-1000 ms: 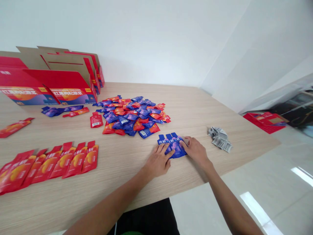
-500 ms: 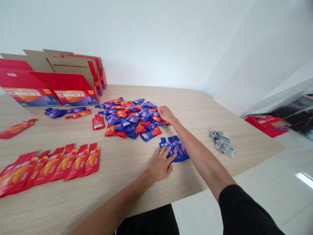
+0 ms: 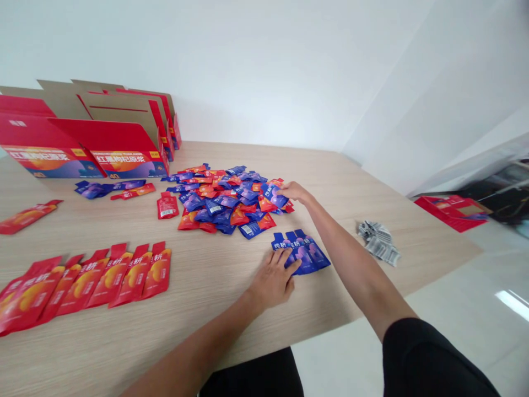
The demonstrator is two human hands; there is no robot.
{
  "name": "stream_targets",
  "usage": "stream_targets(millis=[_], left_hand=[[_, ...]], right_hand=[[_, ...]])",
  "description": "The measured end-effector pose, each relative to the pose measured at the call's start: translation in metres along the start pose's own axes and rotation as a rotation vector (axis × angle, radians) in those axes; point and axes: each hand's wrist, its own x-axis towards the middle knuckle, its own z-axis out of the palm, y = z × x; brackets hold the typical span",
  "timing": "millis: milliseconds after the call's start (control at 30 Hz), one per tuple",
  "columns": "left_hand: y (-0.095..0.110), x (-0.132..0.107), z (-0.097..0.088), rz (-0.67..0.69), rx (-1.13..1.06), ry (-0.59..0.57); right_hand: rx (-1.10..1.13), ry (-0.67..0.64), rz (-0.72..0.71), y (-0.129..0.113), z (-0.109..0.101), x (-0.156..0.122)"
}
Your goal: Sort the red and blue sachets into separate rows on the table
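My right hand (image 3: 296, 192) is at the right edge of a heap of red and blue pouches (image 3: 223, 202). Its fingers pinch a blue pouch (image 3: 273, 194) by one end. Closer to me, my left hand (image 3: 271, 281) lies with fingers spread, its fingertips on the left side of a short row of overlapping blue pouches (image 3: 306, 255). These lie face up with their necks pointing away from me. On the left, a row of overlapping red pouches (image 3: 118, 278) is laid out in the same direction.
Open red cartons (image 3: 128, 140) stand at the back left. Nearby lie loose blue pouches (image 3: 93, 190) and single red pouches (image 3: 167, 207). A crumpled bundle of striped strips (image 3: 379, 242) is on the right. Beyond the table's right edge is a red box (image 3: 452, 212).
My right hand has drawn back slightly to the right, and a blue pouch now shows in its fingers. The blue pouches in the row are fanned a little wider. My left hand stays on them.
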Motion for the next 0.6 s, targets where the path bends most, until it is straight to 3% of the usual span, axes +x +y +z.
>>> stream_targets(millis=[167,367,467,600], left_hand=[[0.001,0.001,-0.001,-0.01,0.003,-0.013],[0.0,0.001,-0.001,-0.011,-0.002,-0.021],[-0.001,0.001,0.0,-0.015,-0.01,-0.018],[-0.001,0.002,0.0,-0.021,-0.011,-0.021]], right_hand=[[0.203,0.054,0.123,0.068,-0.03,-0.065],[0.297,-0.058,0.262,0.154,-0.058,-0.148],[0.283,-0.116,0.315,0.173,-0.055,-0.17],[0.277,-0.139,0.29,0.178,-0.037,-0.178]])
